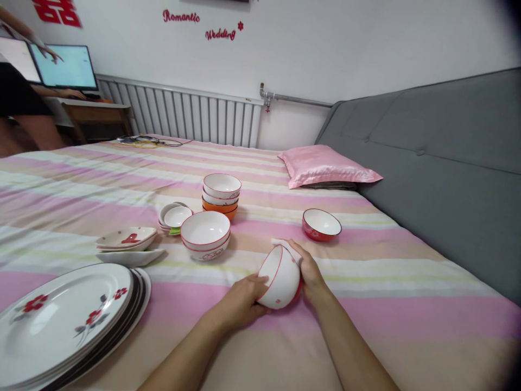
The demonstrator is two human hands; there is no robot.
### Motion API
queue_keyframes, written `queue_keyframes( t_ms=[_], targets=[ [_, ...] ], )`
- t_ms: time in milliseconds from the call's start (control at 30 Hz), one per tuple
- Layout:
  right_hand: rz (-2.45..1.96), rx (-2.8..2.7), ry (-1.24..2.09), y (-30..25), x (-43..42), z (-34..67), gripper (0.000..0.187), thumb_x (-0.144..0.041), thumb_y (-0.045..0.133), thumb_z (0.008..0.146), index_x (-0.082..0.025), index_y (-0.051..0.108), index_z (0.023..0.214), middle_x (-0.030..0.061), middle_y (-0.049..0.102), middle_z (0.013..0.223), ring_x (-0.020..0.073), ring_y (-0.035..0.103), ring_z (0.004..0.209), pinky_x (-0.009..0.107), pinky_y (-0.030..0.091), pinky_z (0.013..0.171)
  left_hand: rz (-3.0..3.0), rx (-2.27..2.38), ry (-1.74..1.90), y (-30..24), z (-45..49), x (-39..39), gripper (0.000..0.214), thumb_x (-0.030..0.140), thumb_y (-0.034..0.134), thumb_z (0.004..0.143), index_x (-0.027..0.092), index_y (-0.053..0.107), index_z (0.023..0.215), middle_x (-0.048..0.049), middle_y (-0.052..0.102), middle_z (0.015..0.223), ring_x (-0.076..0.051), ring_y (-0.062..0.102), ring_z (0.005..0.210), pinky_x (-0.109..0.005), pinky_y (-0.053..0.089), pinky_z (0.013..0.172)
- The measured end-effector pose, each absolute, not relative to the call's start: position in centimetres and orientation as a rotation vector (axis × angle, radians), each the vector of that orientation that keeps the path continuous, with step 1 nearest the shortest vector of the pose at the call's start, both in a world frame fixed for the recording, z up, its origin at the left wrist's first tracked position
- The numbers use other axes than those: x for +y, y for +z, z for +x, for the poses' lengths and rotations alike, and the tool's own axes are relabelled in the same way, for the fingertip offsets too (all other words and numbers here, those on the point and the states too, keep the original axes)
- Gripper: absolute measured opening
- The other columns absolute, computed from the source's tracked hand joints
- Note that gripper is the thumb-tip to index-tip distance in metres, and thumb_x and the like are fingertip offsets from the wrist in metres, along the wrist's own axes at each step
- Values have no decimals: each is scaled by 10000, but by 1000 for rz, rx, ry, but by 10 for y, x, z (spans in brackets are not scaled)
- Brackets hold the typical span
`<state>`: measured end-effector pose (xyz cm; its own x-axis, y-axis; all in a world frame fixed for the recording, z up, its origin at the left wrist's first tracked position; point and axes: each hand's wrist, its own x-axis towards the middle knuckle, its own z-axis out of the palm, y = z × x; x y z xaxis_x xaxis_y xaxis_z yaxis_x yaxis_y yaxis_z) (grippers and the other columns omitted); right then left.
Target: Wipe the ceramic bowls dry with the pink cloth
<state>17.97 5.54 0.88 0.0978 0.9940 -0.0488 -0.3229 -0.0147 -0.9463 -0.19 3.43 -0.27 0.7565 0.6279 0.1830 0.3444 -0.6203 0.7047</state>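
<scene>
A white bowl with a red rim (280, 278) is tipped on its side over the striped bed sheet, its opening turned left. My left hand (243, 300) is closed on its near rim. My right hand (308, 270) presses against its far side with a small white cloth (281, 243) showing above the fingers. A red bowl with a white inside (321, 224) stands upright just beyond my right hand.
Two nested red-rimmed bowls (205, 234) and a taller bowl stack (221, 194) sit ahead. Small dishes (175, 216), leaf-shaped dishes (127, 243) and stacked flowered plates (69, 320) lie left. A pink pillow (325, 165) and grey headboard (439, 174) are right. A person (24, 98) stands far left by monitors.
</scene>
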Motion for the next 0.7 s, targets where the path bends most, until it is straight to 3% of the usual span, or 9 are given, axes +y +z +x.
queue_keyframes(
  t_ms=[133, 300, 500, 700],
  targets=[
    [-986, -1078, 1163, 10, 55, 181, 363, -457, 574, 809, -208, 713, 1033, 44, 708, 1086, 268, 570, 1139, 367, 403, 985, 2349, 737, 528, -4, -1, 32, 136, 168, 633, 767, 220, 680, 883, -35, 690, 1011, -239, 586, 1010, -278, 415, 878],
    [-1001, -1537, 726, 24, 43, 181, 333, -386, 513, 880, -240, 649, 1147, 61, 640, 1211, 238, 550, 1157, 390, 389, 1009, 2347, 872, 573, -3, 5, 27, 121, 201, 643, 775, 206, 669, 893, -38, 681, 958, -215, 602, 902, -263, 424, 806],
    [-1015, -1886, 227, 32, 28, 165, 380, -321, 547, 850, -273, 599, 1224, 62, 584, 1258, 251, 490, 1193, 441, 385, 1016, 2251, 1021, 592, -2, 10, 23, 148, 251, 630, 786, 196, 678, 914, -41, 685, 937, -202, 607, 840, -256, 440, 735],
    [-974, -1988, -40, 33, 18, 147, 346, -332, 540, 849, -268, 635, 1175, 59, 570, 1285, 275, 470, 1200, 503, 327, 1045, 2110, 1043, 671, -11, 6, 21, 164, 205, 526, 799, 172, 679, 847, -48, 689, 834, -221, 611, 830, -300, 465, 749]
  ],
)
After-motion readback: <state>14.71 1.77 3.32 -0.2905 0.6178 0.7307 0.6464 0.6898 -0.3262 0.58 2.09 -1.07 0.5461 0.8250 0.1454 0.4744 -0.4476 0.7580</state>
